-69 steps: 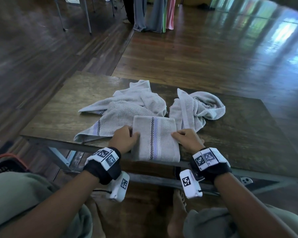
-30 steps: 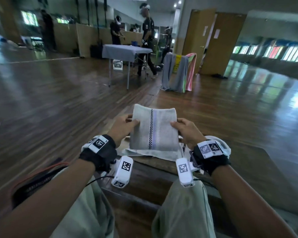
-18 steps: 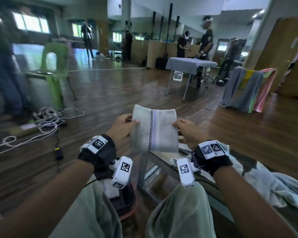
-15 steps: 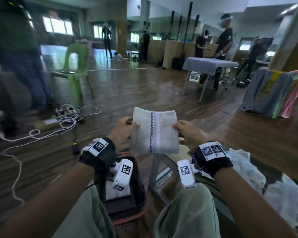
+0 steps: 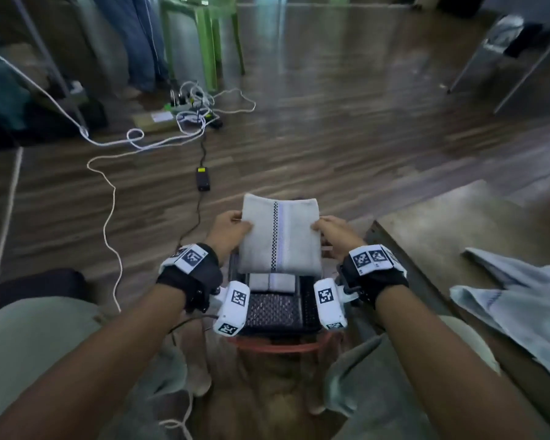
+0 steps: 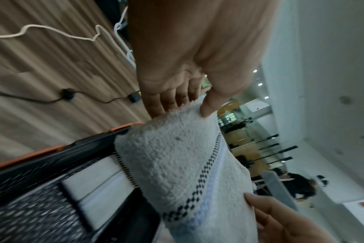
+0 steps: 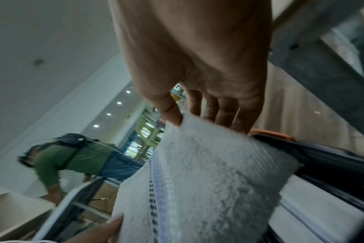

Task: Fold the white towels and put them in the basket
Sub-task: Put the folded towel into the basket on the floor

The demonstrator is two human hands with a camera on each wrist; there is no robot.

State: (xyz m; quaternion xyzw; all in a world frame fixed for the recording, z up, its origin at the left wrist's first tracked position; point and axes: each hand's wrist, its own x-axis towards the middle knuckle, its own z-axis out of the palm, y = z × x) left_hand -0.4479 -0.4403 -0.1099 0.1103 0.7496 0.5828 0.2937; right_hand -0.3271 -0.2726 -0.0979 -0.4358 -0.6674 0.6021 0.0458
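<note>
A folded white towel with a black checked stripe and a pale blue band hangs flat between my two hands above the basket. My left hand pinches its left edge, thumb on top and fingers underneath, as the left wrist view shows on the towel. My right hand pinches the right edge the same way, seen on the towel. The black mesh basket with an orange rim stands on the floor between my knees. Another folded white towel lies inside it.
A wooden table stands to my right with an unfolded white towel on it. White cables and a black power adapter lie on the wooden floor ahead. A green plastic chair stands at the back.
I lifted the folded towel off the table and turned left with it. It now hangs over the basket on the floor, lower than half a second ago. Both hands kept their hold.
</note>
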